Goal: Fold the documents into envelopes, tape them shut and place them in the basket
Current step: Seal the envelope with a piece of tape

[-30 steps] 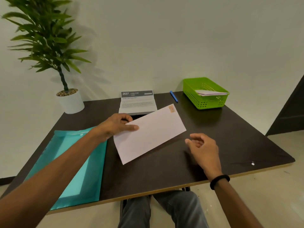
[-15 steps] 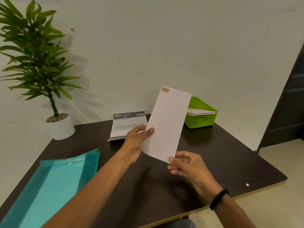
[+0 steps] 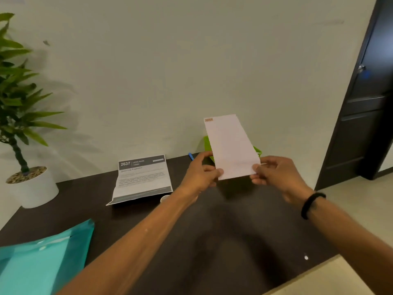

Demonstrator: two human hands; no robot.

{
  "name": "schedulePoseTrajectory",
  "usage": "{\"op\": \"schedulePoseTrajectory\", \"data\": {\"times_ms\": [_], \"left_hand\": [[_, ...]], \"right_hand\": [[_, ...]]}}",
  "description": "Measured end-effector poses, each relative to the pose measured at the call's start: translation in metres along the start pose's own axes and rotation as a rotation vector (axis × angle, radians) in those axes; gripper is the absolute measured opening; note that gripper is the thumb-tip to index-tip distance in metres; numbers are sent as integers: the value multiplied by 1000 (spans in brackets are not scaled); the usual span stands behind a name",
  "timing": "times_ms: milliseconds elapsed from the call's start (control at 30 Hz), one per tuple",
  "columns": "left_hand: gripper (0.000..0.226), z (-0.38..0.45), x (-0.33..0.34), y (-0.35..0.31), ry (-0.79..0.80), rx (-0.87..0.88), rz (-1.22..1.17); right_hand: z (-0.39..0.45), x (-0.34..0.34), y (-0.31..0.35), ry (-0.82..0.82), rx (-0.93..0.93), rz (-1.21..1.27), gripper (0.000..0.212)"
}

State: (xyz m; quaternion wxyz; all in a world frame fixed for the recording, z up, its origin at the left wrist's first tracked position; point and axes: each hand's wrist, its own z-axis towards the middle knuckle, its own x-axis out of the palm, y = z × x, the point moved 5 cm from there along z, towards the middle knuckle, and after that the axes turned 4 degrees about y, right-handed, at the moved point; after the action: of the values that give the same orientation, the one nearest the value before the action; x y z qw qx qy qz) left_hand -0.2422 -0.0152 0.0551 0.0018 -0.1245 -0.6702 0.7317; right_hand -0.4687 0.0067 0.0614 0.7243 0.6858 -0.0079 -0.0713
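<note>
Pinching the envelope (image 3: 230,145) upright at its lower corners, my left hand (image 3: 200,175) and right hand (image 3: 274,173) hold it above the surface (image 3: 212,231). It hides most of the green basket (image 3: 207,143); a document (image 3: 142,177) lies left.

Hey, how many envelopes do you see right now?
1: a white envelope held upright above the table, pinched by the left hand and right hand. It hides most of the green basket, so more may sit there.

Head-worn camera looks forward and down across the table (image 3: 223,241).
</note>
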Motion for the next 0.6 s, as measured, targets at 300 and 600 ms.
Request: {"op": "schedulePoseTrajectory", "data": {"times_ms": [300,600], "left_hand": [[66,89,38,12,-43,-163,-280],[38,120,36,23,-27,-154,-425]], "right_hand": [[86,-41,3,-28,151,34,35],[130,-45,-15,-101,199,177,6]]}}
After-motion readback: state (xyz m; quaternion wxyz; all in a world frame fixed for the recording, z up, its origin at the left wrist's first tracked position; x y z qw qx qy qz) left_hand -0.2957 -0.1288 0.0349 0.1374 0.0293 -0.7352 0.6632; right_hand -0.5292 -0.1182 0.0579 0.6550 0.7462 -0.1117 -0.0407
